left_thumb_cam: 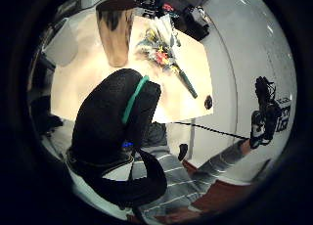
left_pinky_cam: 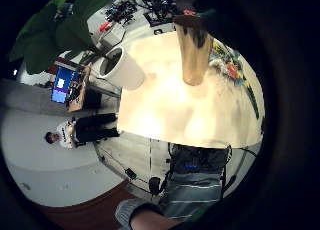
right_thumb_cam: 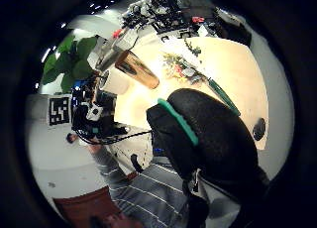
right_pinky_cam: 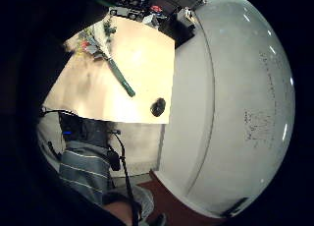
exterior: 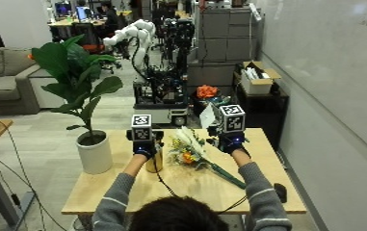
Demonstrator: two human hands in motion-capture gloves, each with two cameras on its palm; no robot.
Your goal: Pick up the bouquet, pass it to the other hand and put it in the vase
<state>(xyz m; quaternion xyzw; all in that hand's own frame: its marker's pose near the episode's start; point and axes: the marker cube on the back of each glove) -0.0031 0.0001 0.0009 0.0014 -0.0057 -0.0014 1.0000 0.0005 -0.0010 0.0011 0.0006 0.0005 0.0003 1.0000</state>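
The bouquet point(exterior: 192, 154) lies flat on the wooden table point(exterior: 183, 192): orange and white flowers in pale wrapping, with the green stem pointing at the front right. It also shows as the bouquet point(left_thumb_cam: 164, 54) and the bouquet point(right_pinky_cam: 100, 46). A golden vase point(exterior: 155, 161) stands upright just left of the flowers, and the left little finger side view shows it as the vase point(left_pinky_cam: 194, 55). My left hand point(exterior: 143, 147) hovers above the vase and holds nothing. My right hand point(exterior: 233, 143) hovers above the bouquet's right side, also holding nothing.
A white pot point(exterior: 96, 154) with a large-leafed plant stands at the table's left end. Near the front right corner lies a small black object point(exterior: 281, 191). Cables trail from the hands across the table's front. Shelving and equipment stand behind the table, a white wall to the right.
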